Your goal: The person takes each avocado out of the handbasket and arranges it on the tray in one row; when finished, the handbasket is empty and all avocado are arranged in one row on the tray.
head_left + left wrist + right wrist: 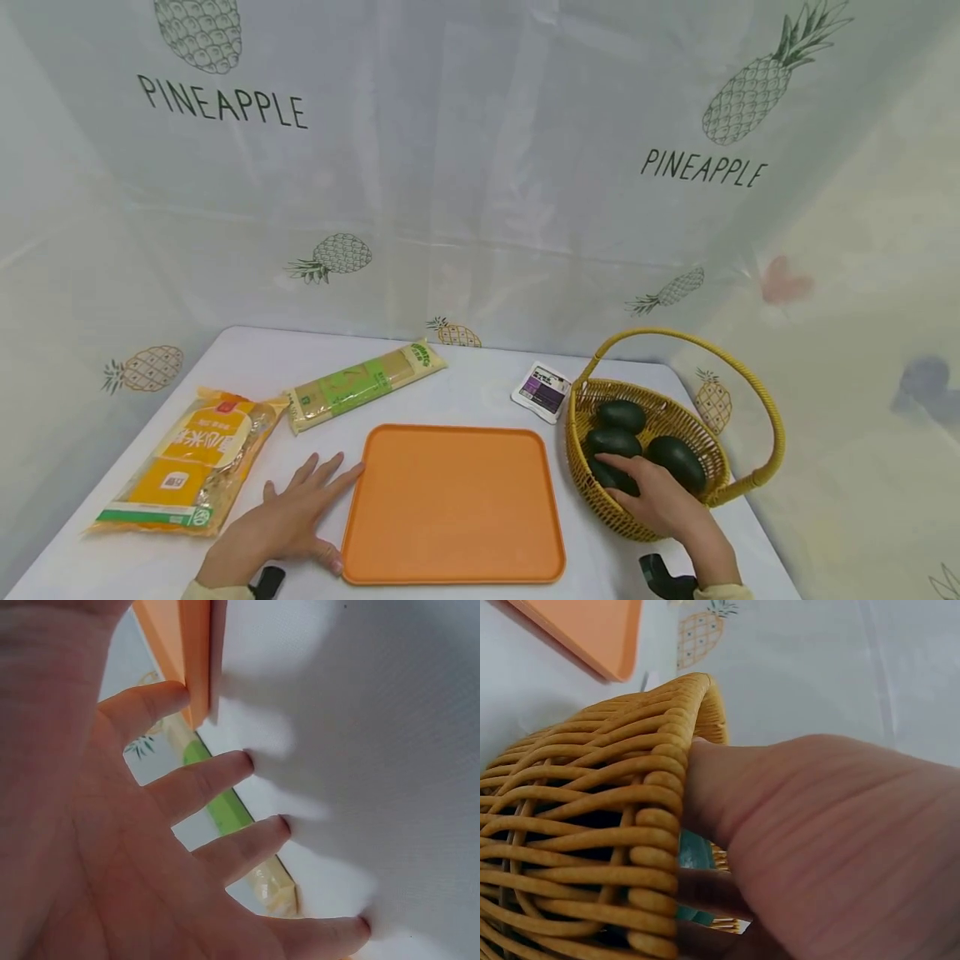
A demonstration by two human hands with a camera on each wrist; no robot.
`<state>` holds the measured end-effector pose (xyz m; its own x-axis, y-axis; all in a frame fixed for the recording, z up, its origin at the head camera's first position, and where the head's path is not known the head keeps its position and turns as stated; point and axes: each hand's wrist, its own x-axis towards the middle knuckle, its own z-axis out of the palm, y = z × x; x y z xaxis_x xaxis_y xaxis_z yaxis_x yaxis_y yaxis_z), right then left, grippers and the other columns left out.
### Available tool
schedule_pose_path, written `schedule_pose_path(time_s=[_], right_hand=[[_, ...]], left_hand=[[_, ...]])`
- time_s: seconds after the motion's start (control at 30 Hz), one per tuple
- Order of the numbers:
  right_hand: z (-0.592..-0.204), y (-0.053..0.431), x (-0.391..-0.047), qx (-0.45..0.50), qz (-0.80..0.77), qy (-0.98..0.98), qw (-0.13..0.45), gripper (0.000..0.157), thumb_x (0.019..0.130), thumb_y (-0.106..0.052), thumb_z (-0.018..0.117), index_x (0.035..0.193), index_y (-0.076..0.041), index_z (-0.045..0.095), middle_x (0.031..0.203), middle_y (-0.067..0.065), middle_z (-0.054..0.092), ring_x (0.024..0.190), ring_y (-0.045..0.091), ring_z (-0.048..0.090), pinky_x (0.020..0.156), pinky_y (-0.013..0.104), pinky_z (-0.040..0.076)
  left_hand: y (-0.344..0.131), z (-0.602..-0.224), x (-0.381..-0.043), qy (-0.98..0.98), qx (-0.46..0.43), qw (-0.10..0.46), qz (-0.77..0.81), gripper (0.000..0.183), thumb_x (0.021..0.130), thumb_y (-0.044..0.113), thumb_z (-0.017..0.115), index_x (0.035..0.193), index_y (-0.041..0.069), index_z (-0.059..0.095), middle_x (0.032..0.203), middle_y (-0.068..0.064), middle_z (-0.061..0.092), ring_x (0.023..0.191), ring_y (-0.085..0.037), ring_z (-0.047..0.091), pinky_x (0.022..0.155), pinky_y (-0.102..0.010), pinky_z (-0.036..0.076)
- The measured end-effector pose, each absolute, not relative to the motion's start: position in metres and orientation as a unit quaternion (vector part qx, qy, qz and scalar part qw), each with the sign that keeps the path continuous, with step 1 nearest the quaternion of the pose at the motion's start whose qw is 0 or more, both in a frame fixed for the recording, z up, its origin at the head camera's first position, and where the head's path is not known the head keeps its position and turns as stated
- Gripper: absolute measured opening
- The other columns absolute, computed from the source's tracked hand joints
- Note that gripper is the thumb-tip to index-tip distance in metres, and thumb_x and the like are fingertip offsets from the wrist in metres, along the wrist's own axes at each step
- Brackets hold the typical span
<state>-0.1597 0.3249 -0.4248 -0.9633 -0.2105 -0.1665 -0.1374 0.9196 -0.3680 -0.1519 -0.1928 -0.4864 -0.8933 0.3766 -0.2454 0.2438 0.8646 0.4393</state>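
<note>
My right hand (660, 498) reaches over the near rim of a yellow wicker basket (600, 508). Its thumb and fingers curl round a dark green avocado (609, 475) at the basket's near left side. In the right wrist view, the basket's weave (592, 817) hides most of that grip. Several avocados lie in the basket, among them one avocado (677, 463) at its right. With fingers spread and nearly straight, my left hand (288, 521) rests on the table. Its index finger and thumb touch the left edge of an orange tray (453, 504).
Left of my left hand lies a yellow-orange plastic food bag (183, 462). A long green and beige packet (367, 385) lies behind the tray. Beside the basket is a small white packet with a purple label (542, 392). The basket's tall handle (772, 408) arches to the right.
</note>
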Motion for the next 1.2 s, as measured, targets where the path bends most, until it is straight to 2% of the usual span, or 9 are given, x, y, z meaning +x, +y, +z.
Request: schedule_pose_path(time_s=[0.13, 0.27, 0.47, 0.6, 0.73, 0.9, 1.1, 1.2], right_hand=[[-0.426, 0.326, -0.163, -0.091, -0.181, 0.974, 0.101, 0.05, 0.095, -0.026, 0.082, 0.141, -0.014, 0.07, 0.133, 0.016, 0.075, 0.121, 0.036, 0.072, 0.103, 0.062, 0.057], [-0.427, 0.329, -0.163, -0.091, -0.183, 0.974, 0.095, 0.048, 0.093, -0.028, 0.084, 0.138, -0.014, 0.073, 0.13, 0.012, 0.077, 0.116, 0.028, 0.073, 0.1, 0.059, 0.06], [-0.431, 0.332, -0.162, -0.078, -0.188, 0.975, 0.087, 0.049, 0.091, -0.031, 0.085, 0.136, -0.015, 0.074, 0.123, 0.01, 0.079, 0.095, 0.014, 0.063, 0.084, 0.042, 0.06], [-0.431, 0.331, -0.163, -0.069, -0.185, 0.977, 0.078, 0.051, 0.091, -0.034, 0.085, 0.137, -0.016, 0.074, 0.12, 0.009, 0.08, 0.091, 0.011, 0.062, 0.079, 0.036, 0.056], [-0.428, 0.33, -0.163, -0.062, -0.183, 0.979, 0.057, 0.056, 0.091, -0.039, 0.085, 0.138, -0.012, 0.073, 0.118, 0.012, 0.079, 0.094, 0.015, 0.067, 0.08, 0.04, 0.059], [-0.425, 0.329, -0.16, -0.042, -0.179, 0.983, 0.022, 0.065, 0.091, -0.048, 0.084, 0.138, -0.006, 0.071, 0.121, 0.017, 0.078, 0.105, 0.027, 0.074, 0.088, 0.052, 0.063], [-0.422, 0.325, -0.154, -0.031, -0.175, 0.984, -0.018, 0.064, 0.093, -0.049, 0.081, 0.139, -0.005, 0.07, 0.126, 0.024, 0.075, 0.112, 0.04, 0.073, 0.09, 0.058, 0.062], [-0.419, 0.322, -0.152, -0.03, -0.176, 0.983, -0.035, 0.063, 0.094, -0.049, 0.08, 0.138, -0.006, 0.071, 0.128, 0.025, 0.074, 0.114, 0.042, 0.072, 0.09, 0.059, 0.061]], left_hand=[[-0.193, -0.486, -0.153, 0.951, 0.163, 0.164, 0.205, 0.133, 0.053, 0.06, 0.096, 0.166, 0.019, 0.038, 0.173, -0.027, 0.03, 0.156, -0.067, 0.02, 0.099, -0.102, 0.011], [-0.191, -0.486, -0.153, 0.949, 0.167, 0.163, 0.209, 0.132, 0.054, 0.059, 0.096, 0.166, 0.019, 0.039, 0.173, -0.027, 0.031, 0.156, -0.068, 0.02, 0.098, -0.102, 0.012], [-0.191, -0.485, -0.153, 0.948, 0.165, 0.172, 0.211, 0.132, 0.054, 0.059, 0.096, 0.166, 0.018, 0.038, 0.173, -0.028, 0.03, 0.155, -0.068, 0.02, 0.097, -0.102, 0.012], [-0.192, -0.484, -0.153, 0.948, 0.163, 0.173, 0.214, 0.132, 0.054, 0.058, 0.097, 0.166, 0.018, 0.038, 0.173, -0.028, 0.03, 0.156, -0.068, 0.018, 0.098, -0.102, 0.011], [-0.193, -0.483, -0.153, 0.947, 0.16, 0.174, 0.216, 0.133, 0.054, 0.058, 0.097, 0.166, 0.019, 0.037, 0.173, -0.028, 0.03, 0.156, -0.068, 0.019, 0.099, -0.102, 0.011], [-0.192, -0.482, -0.152, 0.946, 0.156, 0.179, 0.22, 0.134, 0.054, 0.057, 0.097, 0.167, 0.019, 0.037, 0.175, -0.027, 0.027, 0.157, -0.067, 0.016, 0.099, -0.102, 0.009], [-0.192, -0.481, -0.152, 0.945, 0.154, 0.18, 0.224, 0.134, 0.054, 0.056, 0.097, 0.167, 0.02, 0.036, 0.175, -0.027, 0.026, 0.158, -0.066, 0.015, 0.099, -0.102, 0.008], [-0.192, -0.481, -0.152, 0.946, 0.152, 0.182, 0.221, 0.134, 0.054, 0.057, 0.097, 0.167, 0.021, 0.035, 0.176, -0.026, 0.026, 0.158, -0.065, 0.015, 0.1, -0.101, 0.008]])
